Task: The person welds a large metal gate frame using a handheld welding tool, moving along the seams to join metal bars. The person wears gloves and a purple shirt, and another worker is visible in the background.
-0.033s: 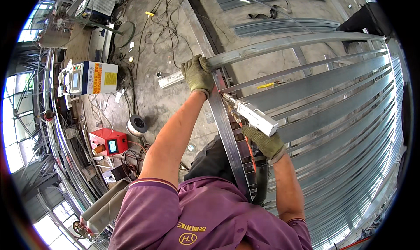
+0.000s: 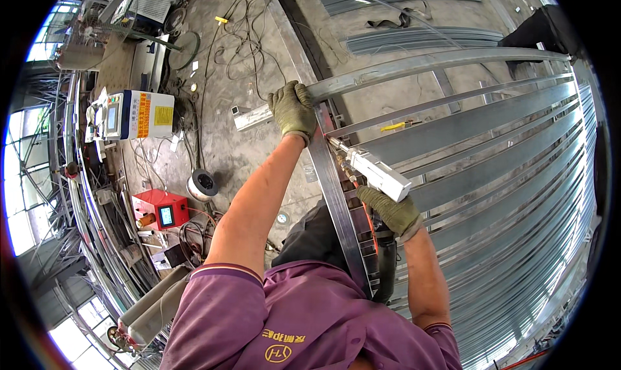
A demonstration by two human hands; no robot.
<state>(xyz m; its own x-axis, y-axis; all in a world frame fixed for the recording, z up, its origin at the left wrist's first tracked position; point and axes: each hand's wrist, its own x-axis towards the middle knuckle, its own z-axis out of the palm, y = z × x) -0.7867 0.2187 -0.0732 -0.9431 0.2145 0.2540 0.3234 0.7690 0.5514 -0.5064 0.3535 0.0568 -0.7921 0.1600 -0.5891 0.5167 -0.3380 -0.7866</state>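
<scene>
My left hand (image 2: 292,110), in an olive work glove, is closed over a square metal tube (image 2: 381,72) near its open end. That tube crosses a flat metal bar (image 2: 339,205) running toward my body. My right hand (image 2: 390,211), gloved too, is closed round the grip of a white, boxy welding torch (image 2: 378,173); the grip itself is mostly hidden. The torch's narrow nozzle points at the bar just below my left hand; whether it touches cannot be made out. An orange hose (image 2: 369,216) hangs from the torch. Long grey metal slats (image 2: 479,121) stretch off to the right.
On the left stand a white-and-blue machine (image 2: 152,114) and a red box with a small screen (image 2: 160,209). A wire spool (image 2: 202,184) and tangled cables (image 2: 249,46) lie on the floor. More metal strips (image 2: 420,40) are stacked at the far right.
</scene>
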